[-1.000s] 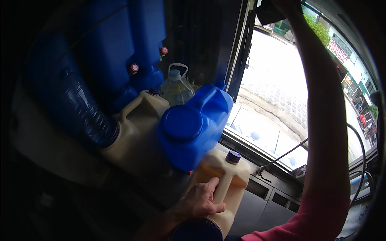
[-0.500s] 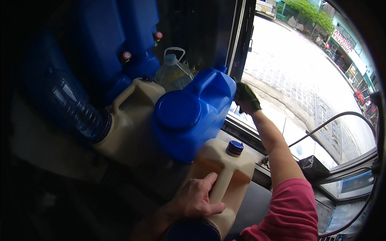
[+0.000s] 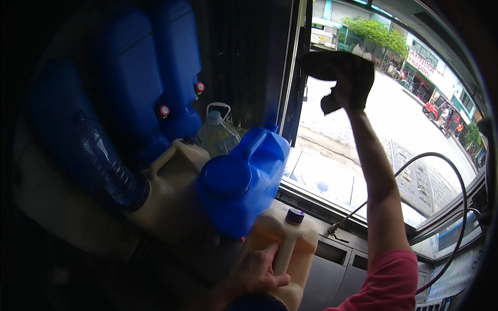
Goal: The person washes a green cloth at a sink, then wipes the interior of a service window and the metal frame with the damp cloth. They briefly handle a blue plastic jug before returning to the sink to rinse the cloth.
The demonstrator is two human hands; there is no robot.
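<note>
My left hand (image 3: 262, 272) is at the handle of a beige jug (image 3: 306, 243) with a dark purple cap, index finger and thumb against the grip; its other fingers are hidden. My right arm, in a pink sleeve, is raised toward the doorway. On my right hand (image 3: 347, 78) is a dark glove; its fingers stretch left to the door frame (image 3: 295, 93), thumb apart, nothing seen in it. Whether the fingertips touch the frame I cannot tell. Just beyond the beige jug stands a blue jug (image 3: 244, 181) with a wide round lid.
Left of the blue jug are another beige jug (image 3: 176, 181), a clear bottle (image 3: 111, 160) and a clear handled jug (image 3: 220, 135). Tall blue containers (image 3: 129, 78) with red-capped taps stand behind. A hose (image 3: 459, 207) curves at right. Outside, a red vehicle (image 3: 441, 116) is on the street.
My right hand has left the blue jug's far side and risen toward the upper door frame. The view has shifted, with the jugs lower in it. My left hand stays at the beige jug's handle.
</note>
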